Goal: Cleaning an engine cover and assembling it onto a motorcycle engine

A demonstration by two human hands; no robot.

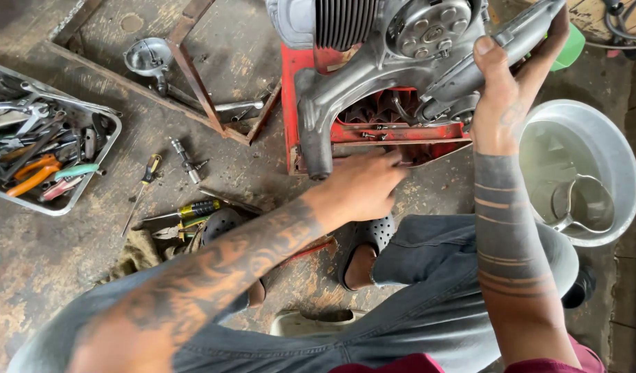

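Left hand (pixel 359 188) reaches under the grey cast-metal engine (pixel 373 65) sitting on the red plastic crate (pixel 297 76), fingers hidden, grip unclear. Right hand (pixel 508 90) is clamped on the engine's grey casing arm (pixel 470 65). Best to keep that brace firm and work the underside by feel, slowly.

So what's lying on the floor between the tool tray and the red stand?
In the head view, between the tool tray and red stand: a yellow-handled screwdriver, a small metal part and a rusty frame.
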